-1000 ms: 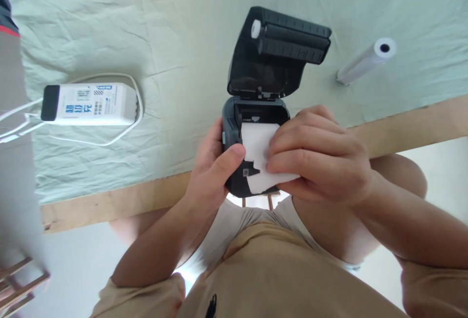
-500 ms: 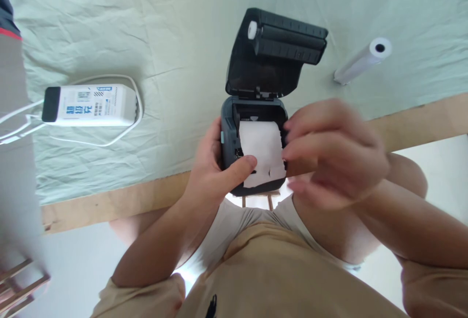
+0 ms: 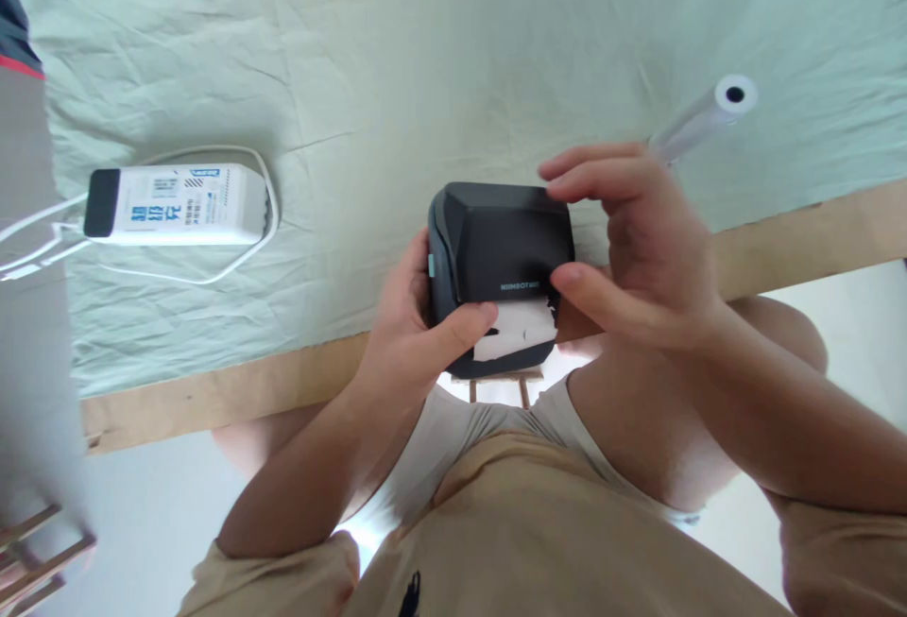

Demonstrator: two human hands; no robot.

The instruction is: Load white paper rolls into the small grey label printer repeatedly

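Note:
My left hand point(image 3: 407, 324) grips a small dark label printer point(image 3: 443, 291) by its left side, thumb pressed on the white paper strip point(image 3: 524, 329) that sticks out at the front. The printer's black lid point(image 3: 503, 239), lettered NIIMBOT, lies down over the body. Whether it is latched cannot be seen. At the lid's right side is my right hand point(image 3: 648, 248), thumb and fingers spread apart. Its thumb tip meets the lower right edge and its fingertips are at the upper right corner. The paper inside is hidden under the lid.
A tall white paper roll point(image 3: 698, 121) stands on the green cloth point(image 3: 354, 50) to the right. On the left lies a white power strip point(image 3: 177, 204) with a looped white cable point(image 3: 241, 263). The table's wooden edge point(image 3: 283, 367) runs below my hands.
The lid, which stood open behind the printer, has swung down over the paper. My right hand has moved up to the lid's right edge. My left hand has kept its hold.

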